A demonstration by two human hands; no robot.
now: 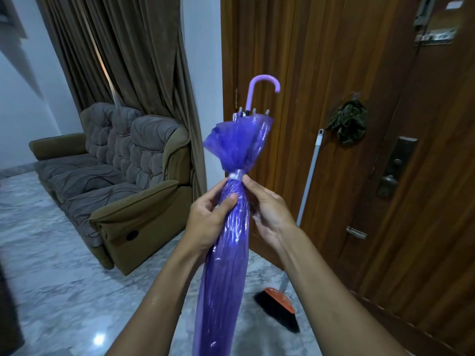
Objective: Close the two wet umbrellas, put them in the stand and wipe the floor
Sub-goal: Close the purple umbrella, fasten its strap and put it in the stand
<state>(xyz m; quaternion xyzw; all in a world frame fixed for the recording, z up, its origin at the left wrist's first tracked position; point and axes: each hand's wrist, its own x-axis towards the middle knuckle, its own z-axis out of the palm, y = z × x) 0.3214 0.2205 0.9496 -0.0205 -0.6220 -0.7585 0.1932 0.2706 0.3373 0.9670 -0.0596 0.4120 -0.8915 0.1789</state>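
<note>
Before the wooden door (321, 73), the folded purple umbrella (223, 265) is held handle uppermost, its tip out of view. It is clasped by the left grip (209, 219), while its strap (237, 174) is pinched by the right grip (270, 214). The folds should be kept tight and the strap drawn snug until fastened.

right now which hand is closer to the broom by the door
Right. The right hand holds the umbrella on the side facing the broom; the left hand holds its far side, toward the sofa.
</note>
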